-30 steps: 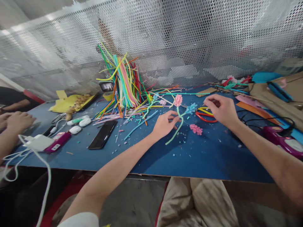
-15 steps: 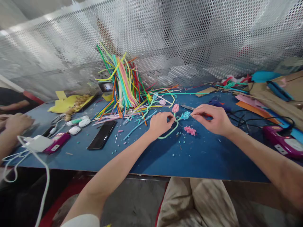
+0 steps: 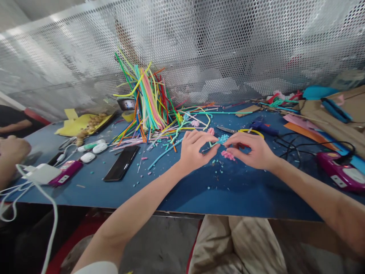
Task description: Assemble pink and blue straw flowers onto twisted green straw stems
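Note:
A small light-blue flower of pipe cleaner is held between my two hands, above the blue table. My left hand is closed in a pinch at the flower's left side, by its thin stem. From the right, my right hand pinches at the flower's other edge. One pink pipe-cleaner flower shows just behind my left fingertips. Another pink flower is just below my right fingertips. The stems are mostly hidden by my left hand.
A bunch of colourful pipe cleaners stands at the back. Scissors with yellow handles lie behind my right hand. A black phone is at left, near a purple power strip. Another person's hand rests at far left.
My left hand has turned and shifted its pinch onto the blue flower's stem. My right hand has moved slightly left and down, uncovering the yellow scissor handles. The pale green stem is now mostly hidden.

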### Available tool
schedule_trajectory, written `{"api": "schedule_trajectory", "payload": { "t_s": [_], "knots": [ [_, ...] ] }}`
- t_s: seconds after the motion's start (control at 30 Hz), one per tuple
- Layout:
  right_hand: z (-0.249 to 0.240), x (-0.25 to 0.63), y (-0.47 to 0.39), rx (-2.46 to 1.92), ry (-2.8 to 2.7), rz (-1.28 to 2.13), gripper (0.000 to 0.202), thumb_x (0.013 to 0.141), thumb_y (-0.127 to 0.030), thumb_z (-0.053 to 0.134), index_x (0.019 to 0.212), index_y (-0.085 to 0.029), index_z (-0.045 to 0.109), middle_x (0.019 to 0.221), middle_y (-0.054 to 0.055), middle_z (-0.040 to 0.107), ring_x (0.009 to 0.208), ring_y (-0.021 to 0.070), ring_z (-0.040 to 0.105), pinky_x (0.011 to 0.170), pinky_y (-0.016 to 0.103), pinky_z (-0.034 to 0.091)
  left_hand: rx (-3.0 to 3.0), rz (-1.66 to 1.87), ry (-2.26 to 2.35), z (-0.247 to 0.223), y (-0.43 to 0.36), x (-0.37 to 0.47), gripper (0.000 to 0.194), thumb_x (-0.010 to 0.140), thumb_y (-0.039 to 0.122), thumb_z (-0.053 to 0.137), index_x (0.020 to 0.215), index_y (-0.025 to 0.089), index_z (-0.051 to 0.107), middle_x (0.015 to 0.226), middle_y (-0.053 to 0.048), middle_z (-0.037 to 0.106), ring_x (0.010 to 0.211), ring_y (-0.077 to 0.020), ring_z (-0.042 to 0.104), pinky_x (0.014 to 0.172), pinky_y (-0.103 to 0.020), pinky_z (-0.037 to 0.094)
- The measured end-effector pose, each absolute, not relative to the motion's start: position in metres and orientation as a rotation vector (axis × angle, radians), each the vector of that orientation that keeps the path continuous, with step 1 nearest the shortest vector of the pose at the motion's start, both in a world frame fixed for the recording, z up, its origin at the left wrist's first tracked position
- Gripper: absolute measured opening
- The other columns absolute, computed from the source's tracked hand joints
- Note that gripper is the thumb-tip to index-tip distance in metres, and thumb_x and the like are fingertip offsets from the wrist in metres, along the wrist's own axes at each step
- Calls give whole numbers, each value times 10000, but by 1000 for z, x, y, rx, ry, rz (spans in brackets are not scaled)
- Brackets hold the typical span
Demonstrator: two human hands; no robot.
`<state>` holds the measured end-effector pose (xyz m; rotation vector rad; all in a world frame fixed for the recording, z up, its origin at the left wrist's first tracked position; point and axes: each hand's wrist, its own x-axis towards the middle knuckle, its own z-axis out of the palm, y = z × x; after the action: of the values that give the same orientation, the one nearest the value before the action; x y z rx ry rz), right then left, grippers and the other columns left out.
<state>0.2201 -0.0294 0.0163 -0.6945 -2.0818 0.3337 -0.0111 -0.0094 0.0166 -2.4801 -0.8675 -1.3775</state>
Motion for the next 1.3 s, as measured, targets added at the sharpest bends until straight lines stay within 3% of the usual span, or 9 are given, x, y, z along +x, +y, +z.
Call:
{"api": "schedule_trajectory", "payload": {
  "t_s": [0.3,0.53,0.8,1.07,1.3],
  "knots": [
    [15,216,-28,-706,-2131,348,126,925,-237,648,1040,-199,684,856,25,692,674,124,576,636,279,481,-2400,-1296,-569,13,-4,-13,153,871,299,745,1008,362,721,930,67,765,795,-128,621,814,-350,385],
    [14,217,-26,-753,-2142,410,159,933,-280,637,1061,-200,686,895,38,727,687,138,612,638,295,486,-2516,-1223,-689,16,-7,-11,49,941,272,653,963,275,697,992,29,760,867,-140,651,822,-345,396],
    [11,224,-18,-762,-2160,391,241,951,-257,597,1163,-224,707,980,53,758,840,181,678,770,341,539,-2655,-1239,-913,13,-1,-11,131,1004,301,546,968,200,621,1019,-34,727,905,-149,660,834,-323,430],
    [9,231,-13,-840,-2122,427,247,951,-287,595,1143,-222,737,985,70,760,816,188,688,772,348,552,-2597,-1410,-966,9,9,-15,132,962,325,624,1000,208,673,950,-9,743,728,-114,618,801,-294,468],
    [9,227,-15,-766,-2158,477,289,944,-257,597,1208,-232,710,983,62,756,800,171,668,725,323,544,-2567,-1295,-844,2,11,-14,138,940,320,660,1031,267,748,995,-11,776,841,-137,671,791,-316,443]
  ]
}}
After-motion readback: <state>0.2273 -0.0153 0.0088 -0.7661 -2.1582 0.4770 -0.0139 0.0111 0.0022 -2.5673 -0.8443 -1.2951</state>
